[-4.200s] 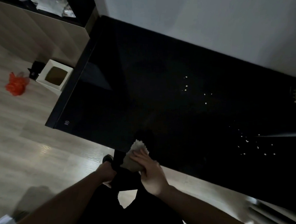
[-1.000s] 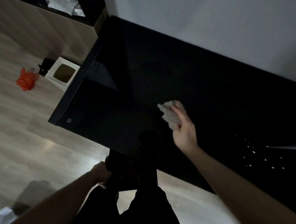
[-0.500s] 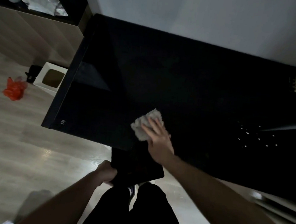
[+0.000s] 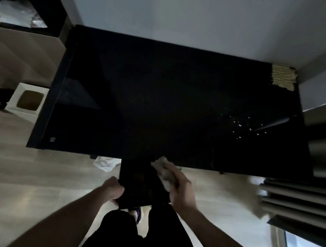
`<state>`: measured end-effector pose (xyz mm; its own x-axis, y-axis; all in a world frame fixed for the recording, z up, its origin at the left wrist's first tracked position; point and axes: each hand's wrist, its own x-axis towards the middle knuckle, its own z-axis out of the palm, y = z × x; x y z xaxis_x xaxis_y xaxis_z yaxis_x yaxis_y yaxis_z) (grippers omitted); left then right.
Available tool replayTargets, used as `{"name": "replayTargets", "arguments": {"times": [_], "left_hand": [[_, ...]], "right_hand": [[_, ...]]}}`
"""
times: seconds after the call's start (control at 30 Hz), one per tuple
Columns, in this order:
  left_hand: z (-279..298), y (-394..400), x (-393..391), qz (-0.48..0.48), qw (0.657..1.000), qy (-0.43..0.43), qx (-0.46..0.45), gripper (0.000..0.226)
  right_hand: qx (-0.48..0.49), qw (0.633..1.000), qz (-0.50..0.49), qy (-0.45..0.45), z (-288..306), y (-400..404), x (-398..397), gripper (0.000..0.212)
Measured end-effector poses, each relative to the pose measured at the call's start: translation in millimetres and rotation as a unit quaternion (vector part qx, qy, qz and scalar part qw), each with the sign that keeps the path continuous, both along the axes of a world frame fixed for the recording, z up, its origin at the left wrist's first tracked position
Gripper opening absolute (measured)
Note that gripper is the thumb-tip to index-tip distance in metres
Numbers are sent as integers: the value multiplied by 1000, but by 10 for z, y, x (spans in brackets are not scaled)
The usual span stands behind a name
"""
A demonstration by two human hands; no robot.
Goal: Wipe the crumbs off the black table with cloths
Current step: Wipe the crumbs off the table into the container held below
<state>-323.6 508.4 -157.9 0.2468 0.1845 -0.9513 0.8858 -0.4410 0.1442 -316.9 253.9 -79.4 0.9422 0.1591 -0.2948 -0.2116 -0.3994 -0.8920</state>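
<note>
Down at the near edge of the glossy black tabletop (image 4: 159,104), the right hand (image 4: 181,189) held a pale crumpled cloth (image 4: 163,171), its fingers (image 4: 171,168) curled over it just above a flat black tray (image 4: 141,185). The left hand (image 4: 112,191) gripped that tray's left side, fingers wrapped round its edge, below the tabletop's rim. Small white crumbs (image 4: 240,126) lay scattered toward the tabletop's right side, well apart from the cloth, and a woven beige mat (image 4: 283,77) sat at its far right corner.
</note>
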Motion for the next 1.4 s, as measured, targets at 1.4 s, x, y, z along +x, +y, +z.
{"name": "replayTargets", "arguments": {"times": [1.4], "left_hand": [[181,-2491,404,6,999,-11,33,29]], "right_hand": [[-144,959,233,-68,-696,-2132,732,80]]}}
